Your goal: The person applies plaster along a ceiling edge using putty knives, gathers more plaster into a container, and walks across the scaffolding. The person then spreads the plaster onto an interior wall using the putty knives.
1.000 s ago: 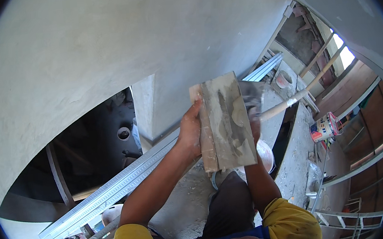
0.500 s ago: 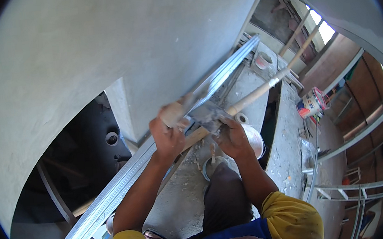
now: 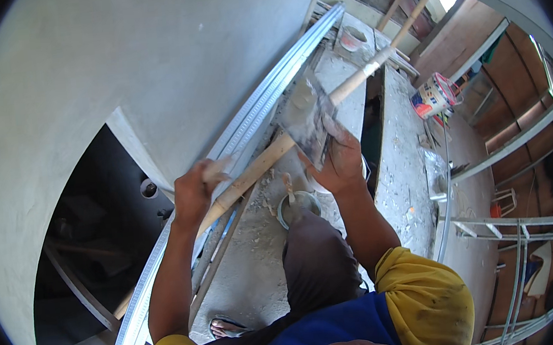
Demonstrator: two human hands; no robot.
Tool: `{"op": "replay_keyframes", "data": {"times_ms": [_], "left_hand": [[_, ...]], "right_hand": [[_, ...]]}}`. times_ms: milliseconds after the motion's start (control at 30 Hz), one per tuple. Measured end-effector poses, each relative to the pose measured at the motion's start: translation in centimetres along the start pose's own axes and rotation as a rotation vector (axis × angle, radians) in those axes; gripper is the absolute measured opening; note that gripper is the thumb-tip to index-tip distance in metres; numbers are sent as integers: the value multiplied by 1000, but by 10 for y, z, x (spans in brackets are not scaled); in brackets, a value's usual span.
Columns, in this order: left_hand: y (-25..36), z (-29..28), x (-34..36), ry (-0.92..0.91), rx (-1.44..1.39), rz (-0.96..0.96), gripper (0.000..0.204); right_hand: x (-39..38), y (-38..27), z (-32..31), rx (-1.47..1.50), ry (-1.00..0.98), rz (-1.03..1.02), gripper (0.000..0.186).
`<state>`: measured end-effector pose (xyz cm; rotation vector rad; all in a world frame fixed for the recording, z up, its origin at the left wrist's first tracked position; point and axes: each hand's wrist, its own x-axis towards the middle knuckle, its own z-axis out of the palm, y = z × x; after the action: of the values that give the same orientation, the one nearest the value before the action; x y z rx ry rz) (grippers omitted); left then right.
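Note:
My left hand (image 3: 192,194) is closed around a pale, motion-smeared object (image 3: 214,168) beside a bamboo pole (image 3: 266,153). To its right, my right hand (image 3: 338,160) grips a flat plate (image 3: 311,112) smeared with grey plaster, tilted and blurred, over the pole. Below the hands sits a small round bucket (image 3: 298,205) with a plaster-coated stick (image 3: 288,183) standing in it, close to my leg.
Long metal channels (image 3: 244,114) run along a plastered wall (image 3: 112,55) at left, beside a dark opening (image 3: 87,210). At right are a narrow ledge (image 3: 396,167) with debris, a dark gap, a paint pail (image 3: 433,94) and a metal ladder (image 3: 515,227). My sandalled foot (image 3: 225,327) is low centre.
A second ago both hands held a plastered board upright. Now they are apart: my left hand is farther left, and my right holds a tilted plate higher up. The view has shifted too.

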<state>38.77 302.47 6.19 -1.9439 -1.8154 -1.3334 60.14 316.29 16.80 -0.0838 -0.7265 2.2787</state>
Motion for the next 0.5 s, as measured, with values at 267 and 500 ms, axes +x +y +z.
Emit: {"op": "replay_keyframes", "data": {"times_ms": [267, 500], "left_hand": [[10, 4, 15, 319, -1556, -1310, 44], [37, 7, 34, 126, -1850, -1300, 43]], "right_hand": [[-13, 13, -20, -1540, -325, -811, 31], [7, 37, -47, -1654, -624, -964, 48]]}}
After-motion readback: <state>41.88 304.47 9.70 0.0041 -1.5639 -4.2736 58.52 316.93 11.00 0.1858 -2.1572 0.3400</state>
